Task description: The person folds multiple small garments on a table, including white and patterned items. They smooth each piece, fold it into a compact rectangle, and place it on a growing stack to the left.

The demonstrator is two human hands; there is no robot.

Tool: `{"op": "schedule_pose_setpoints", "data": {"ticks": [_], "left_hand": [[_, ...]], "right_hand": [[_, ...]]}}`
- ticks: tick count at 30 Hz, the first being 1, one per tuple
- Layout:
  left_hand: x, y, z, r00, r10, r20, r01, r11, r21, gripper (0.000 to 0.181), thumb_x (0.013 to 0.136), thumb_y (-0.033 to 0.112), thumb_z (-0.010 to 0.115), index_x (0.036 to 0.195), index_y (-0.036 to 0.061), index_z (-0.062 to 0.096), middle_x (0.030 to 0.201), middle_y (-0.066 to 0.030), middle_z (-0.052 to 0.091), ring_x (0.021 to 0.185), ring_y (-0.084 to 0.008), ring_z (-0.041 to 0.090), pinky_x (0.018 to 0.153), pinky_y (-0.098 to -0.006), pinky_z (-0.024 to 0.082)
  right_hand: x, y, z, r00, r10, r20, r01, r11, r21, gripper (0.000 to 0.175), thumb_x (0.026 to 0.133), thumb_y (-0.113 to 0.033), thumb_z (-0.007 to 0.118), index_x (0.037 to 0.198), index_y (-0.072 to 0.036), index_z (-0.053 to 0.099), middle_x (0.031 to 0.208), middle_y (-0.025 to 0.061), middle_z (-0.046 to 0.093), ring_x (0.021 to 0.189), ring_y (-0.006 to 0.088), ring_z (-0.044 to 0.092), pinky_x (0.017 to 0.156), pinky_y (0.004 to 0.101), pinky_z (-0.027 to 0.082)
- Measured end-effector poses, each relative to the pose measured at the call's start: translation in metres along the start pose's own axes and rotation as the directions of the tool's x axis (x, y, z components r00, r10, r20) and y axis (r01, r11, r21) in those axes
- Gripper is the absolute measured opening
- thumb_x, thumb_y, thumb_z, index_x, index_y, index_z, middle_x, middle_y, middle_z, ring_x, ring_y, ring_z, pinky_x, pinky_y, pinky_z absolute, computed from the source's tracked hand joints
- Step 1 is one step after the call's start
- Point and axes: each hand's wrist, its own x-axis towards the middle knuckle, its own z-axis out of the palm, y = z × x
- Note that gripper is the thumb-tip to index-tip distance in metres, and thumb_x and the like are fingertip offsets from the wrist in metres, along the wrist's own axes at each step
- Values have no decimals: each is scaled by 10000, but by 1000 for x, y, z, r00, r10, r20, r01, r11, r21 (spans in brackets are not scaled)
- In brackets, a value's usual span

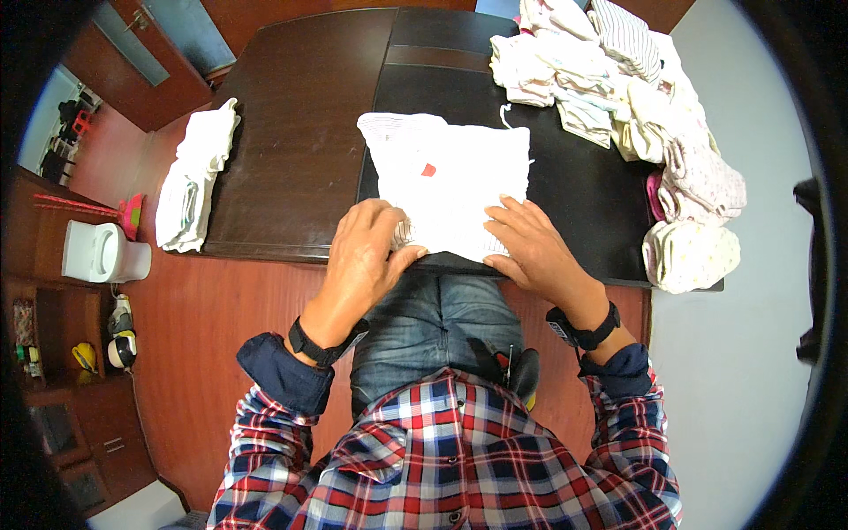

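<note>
A white cloth garment with thin stripes and a small red mark [457, 165] lies on the dark table [298, 132], close to its front edge. My left hand [364, 255] is at the garment's near left corner, its thumb and fingers around a gathered striped part. At the near right corner my right hand [530, 242] has its fingers on top of the cloth and its thumb by the near edge; whether it pinches the cloth cannot be told. A thin white string [505, 116] sticks out beyond the garment's far right side.
Folded white clothes [192, 179] lie at the table's left edge. A large heap of folded light garments [563, 59] covers the far right corner, with a patterned pile [702, 179] and a rounded folded bundle [692, 255] down the right edge. A grey-white wall stands at right.
</note>
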Motion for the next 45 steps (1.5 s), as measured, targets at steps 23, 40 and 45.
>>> {"op": "schedule_pose_setpoints", "data": {"ticks": [23, 40, 45], "left_hand": [[10, -19, 3, 990, 139, -29, -133, 977, 164, 198, 833, -19, 748, 1019, 13, 691, 1023, -167, 705, 1030, -402, 678, 984, -490, 526], [14, -1, 11, 959, 272, 79, -282, 903, 325, 364, 921, 15, 633, 1280, -33, 671, 1340, -211, 667, 1336, -415, 611, 1215, -566, 417], [26, 2, 22, 965, 229, 129, -251, 949, 192, 373, 863, -50, 673, 1233, -14, 698, 1285, -208, 717, 1242, -417, 681, 1137, -517, 513]], "right_hand": [[28, -19, 31, 961, 88, -261, -42, 984, 176, 183, 996, -76, 663, 1155, 10, 692, 1236, 185, 710, 1165, 376, 685, 1004, 467, 536], [30, -46, 23, 957, 76, -281, -55, 995, 82, 349, 922, -89, 766, 1237, 33, 678, 1357, 213, 659, 1344, 396, 599, 1142, 524, 456], [26, -30, 26, 868, 255, -427, -130, 945, 300, 238, 960, 0, 681, 1190, 60, 694, 1175, 205, 722, 1084, 351, 736, 928, 421, 589]]}}
